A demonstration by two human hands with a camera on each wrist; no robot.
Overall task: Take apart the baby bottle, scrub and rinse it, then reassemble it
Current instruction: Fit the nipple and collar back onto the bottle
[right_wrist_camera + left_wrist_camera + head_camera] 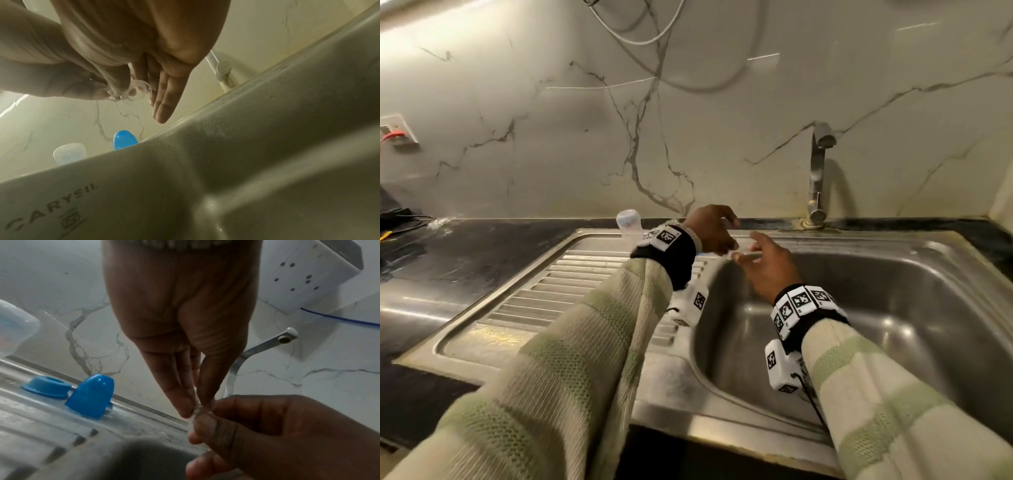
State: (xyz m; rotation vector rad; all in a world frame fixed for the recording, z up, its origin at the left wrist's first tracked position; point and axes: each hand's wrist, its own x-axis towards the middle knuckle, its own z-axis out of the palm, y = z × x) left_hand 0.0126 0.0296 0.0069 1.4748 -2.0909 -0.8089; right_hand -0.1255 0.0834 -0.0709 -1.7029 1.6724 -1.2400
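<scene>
Head view: both hands meet above the left edge of the sink basin (pixel 893 308); the left hand (pixel 710 229) and right hand (pixel 767 263) are together on a small clear part, too small here to identify. The clear bottle body (pixel 628 222) stands on the drainboard just beyond the left wrist, and the tap (pixel 818 171) stands beyond the right hand, with no water seen running. Left wrist view: the left hand's nearly straight fingers and thumb pinch the clear silicone teat (pixel 197 404) at its upper end, while the right hand (pixel 257 434) pinches its lower end with curled thumb and fingers. The blue collar ring (pixel 46 386) and blue cap (pixel 90 395) sit on the drainboard to the left of the hands, the ring further left. Right wrist view: the teat (pixel 133 91) shows its round flange between the two hands; the right hand's outer fingers extend straight. Assessment: the bottle is dismantled, and the teat is being hand-scrubbed or rinsed. Recommended practice: rub the flange and tip between fingertips, keep the work over the basin, and grip firmly, as wet silicone likely slips.
</scene>
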